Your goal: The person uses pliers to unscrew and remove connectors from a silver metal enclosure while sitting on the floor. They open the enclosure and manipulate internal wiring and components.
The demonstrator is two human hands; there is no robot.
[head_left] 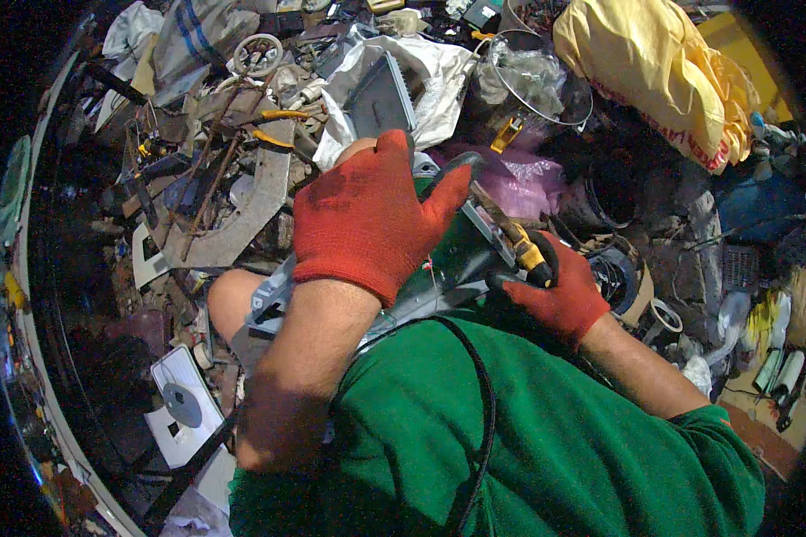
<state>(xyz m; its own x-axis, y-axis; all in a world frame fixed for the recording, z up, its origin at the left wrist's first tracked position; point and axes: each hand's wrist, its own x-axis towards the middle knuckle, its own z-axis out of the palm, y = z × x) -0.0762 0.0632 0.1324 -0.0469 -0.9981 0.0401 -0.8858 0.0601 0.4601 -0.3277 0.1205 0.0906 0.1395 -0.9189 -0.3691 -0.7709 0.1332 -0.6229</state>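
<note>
A red-gloved right hand (560, 291) closes around the yellow-and-black handle of a hand tool (532, 256) beside a worker's lap. The left hand (363, 210), gloved in matching red with dark fingertips, lies back-up, thumb spread away from the forefinger; its other fingers are hidden, so whether it grips anything beneath cannot be told.

Between the two hands, just above the worker's green shirt (546, 394), sits a green panel (448, 246) with grey edging (491, 234), partly covered by the left hand. The panel lies to the left of the right hand and to the right of the left wrist. The tool's long axis slants from the right fist up and leftward, its narrow forward part pointing toward the left thumb and running roughly alongside the panel's right edge. That slant appears to be the relation that matters most: the right hand governs the tool, while the left thumb sits near its forward end. Whether the tool touches the edging is unclear.

Farther out, beyond the left fingertips, a grey tray (378, 106) rests on a white sack (446, 79). Purple plastic sheeting (530, 182) lies past the tool, and a bulging yellow sack (649, 72) stands at upper right. Yellow-handled pliers (273, 139) lie among scrap at upper left.
</note>
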